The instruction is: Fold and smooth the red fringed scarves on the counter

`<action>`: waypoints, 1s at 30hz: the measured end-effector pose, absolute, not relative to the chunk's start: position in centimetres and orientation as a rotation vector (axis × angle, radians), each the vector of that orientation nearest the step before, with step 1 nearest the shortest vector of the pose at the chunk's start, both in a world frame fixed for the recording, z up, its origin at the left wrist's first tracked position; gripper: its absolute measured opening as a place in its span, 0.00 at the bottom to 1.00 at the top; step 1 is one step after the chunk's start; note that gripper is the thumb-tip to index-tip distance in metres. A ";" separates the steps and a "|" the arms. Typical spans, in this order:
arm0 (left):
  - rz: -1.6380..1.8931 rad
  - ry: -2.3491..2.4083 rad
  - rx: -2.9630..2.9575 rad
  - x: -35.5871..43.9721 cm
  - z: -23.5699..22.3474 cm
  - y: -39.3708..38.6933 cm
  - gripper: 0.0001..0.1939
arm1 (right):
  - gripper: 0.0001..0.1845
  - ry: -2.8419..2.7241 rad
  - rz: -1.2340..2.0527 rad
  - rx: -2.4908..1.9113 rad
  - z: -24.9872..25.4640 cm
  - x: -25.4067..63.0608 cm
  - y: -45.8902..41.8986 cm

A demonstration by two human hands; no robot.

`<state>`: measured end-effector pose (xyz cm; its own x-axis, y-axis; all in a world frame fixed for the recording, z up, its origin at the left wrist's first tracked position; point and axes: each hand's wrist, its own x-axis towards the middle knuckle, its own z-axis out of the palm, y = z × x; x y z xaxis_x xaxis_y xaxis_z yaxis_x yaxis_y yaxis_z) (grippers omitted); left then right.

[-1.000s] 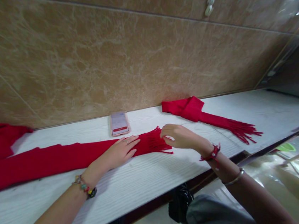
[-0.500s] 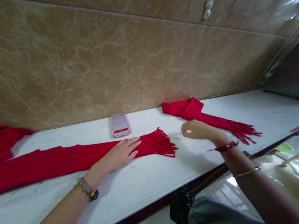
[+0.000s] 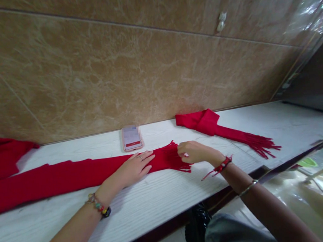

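A long red scarf (image 3: 69, 178) lies stretched flat along the white table, its fringe (image 3: 177, 158) toward the right. My left hand (image 3: 134, 168) rests flat on it just short of the fringe, fingers stretched out, with a ring on one finger. At the fringe's outer end, my right hand (image 3: 195, 152) has its fingers curled together in a pinch on the strands; the fingertips are partly hidden. Behind and to the right, a second red scarf (image 3: 197, 121) lies folded over, its own fringe (image 3: 259, 145) fanned out.
A phone (image 3: 132, 138) with its screen lit lies near the wall (image 3: 110, 76). More red cloth (image 3: 0, 157) is bunched at the far left. The white table (image 3: 146, 199) has its front edge close to my legs. A dark box-like object (image 3: 315, 78) stands at the right end.
My right hand moved off the fringe to the right, leaving the strands fanned out, then came back onto their ends. My left hand has stayed flat on the scarf.
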<state>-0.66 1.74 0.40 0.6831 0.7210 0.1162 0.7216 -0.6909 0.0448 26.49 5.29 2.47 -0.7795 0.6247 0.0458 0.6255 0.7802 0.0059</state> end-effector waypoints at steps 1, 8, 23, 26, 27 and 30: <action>-0.208 -1.238 -2.880 -0.7 0.4 1.8 0.22 | 0.08 -2.903 -0.043 -1.130 2.8 27.8 5.5; -0.293 -1.227 -2.879 -0.9 -0.5 2.2 0.22 | 0.08 -2.751 0.199 -0.794 4.1 26.3 3.8; -0.330 -1.227 -2.892 -1.2 -1.1 2.5 0.22 | 0.08 -2.789 -0.035 -1.037 4.1 30.2 3.5; -0.347 -1.228 -2.888 -1.2 -1.1 2.4 0.22 | 0.10 -2.686 -0.017 -0.878 4.4 27.0 4.2; -0.356 -1.223 -2.887 -1.1 -1.0 2.4 0.22 | 0.10 -2.676 -0.018 -0.828 4.3 25.7 4.7; -0.370 -1.209 -2.884 -1.1 -0.9 2.4 0.22 | 0.13 -2.733 0.007 -0.743 3.2 22.3 6.9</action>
<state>-1.10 2.35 -0.94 0.6775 0.7042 0.2124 0.7025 -0.7050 0.0970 22.34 6.86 3.22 -0.8180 0.4954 0.2924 0.4938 0.8655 -0.0849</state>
